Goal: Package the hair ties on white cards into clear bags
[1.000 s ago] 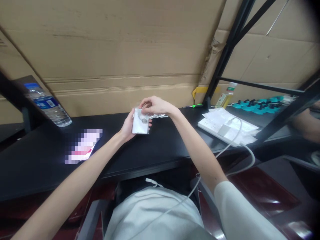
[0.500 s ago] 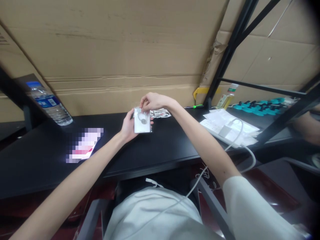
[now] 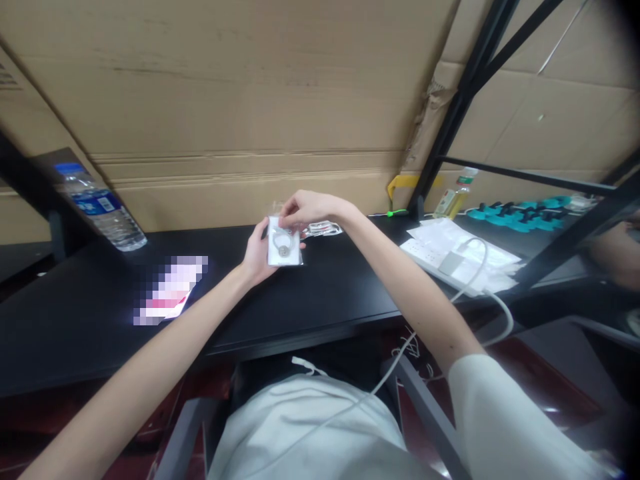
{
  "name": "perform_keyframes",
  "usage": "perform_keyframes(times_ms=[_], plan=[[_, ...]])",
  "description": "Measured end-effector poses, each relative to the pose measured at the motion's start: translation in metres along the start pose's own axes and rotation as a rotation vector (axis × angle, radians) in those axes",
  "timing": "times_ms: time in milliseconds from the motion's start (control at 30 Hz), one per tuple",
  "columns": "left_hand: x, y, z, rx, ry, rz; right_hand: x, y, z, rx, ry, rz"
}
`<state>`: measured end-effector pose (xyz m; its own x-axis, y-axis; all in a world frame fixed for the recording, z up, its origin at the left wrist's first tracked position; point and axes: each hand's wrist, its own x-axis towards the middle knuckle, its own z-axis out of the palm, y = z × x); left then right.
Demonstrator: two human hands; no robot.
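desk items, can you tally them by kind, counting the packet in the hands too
water bottle: 1
small drink bottle: 1
clear packet with a ring, held by the left hand and pinched at its top by the right hand: 1
flat packets lying behind it: 1 pile
power strip: 1
teal parts: 1 cluster, too blurred to count
total: 6 entries

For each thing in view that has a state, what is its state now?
Small white packet: held above the table, a ring-shaped item visible inside.
Left hand: gripping the packet from behind.
Right hand: fingers pinching the packet's top edge.
Water bottle: upright, capped.
Power strip: flat on the table, one white cable plugged in.
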<state>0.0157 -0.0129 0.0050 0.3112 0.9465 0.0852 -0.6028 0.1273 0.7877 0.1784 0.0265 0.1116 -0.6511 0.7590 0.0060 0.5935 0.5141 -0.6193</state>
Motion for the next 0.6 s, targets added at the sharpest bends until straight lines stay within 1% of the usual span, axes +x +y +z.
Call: perform_keyframes(times_ms=[233, 333, 500, 600], plan=[[0.000, 0.001, -0.002, 0.043, -0.044, -0.032, -0.007, -0.012, -0.004, -0.118, 0.024, 0.010], [0.000, 0.001, -0.003, 0.060, -0.041, -0.029, -0.009, -0.014, -0.003, -0.168, 0.036, 0.002], [0.000, 0.001, -0.004, 0.079, -0.041, -0.042, -0.012, -0.017, 0.000, -0.137, 0.047, 0.035], [0.001, 0.000, -0.006, 0.084, -0.053, -0.044, -0.014, -0.022, 0.002, -0.167, 0.051, 0.043]])
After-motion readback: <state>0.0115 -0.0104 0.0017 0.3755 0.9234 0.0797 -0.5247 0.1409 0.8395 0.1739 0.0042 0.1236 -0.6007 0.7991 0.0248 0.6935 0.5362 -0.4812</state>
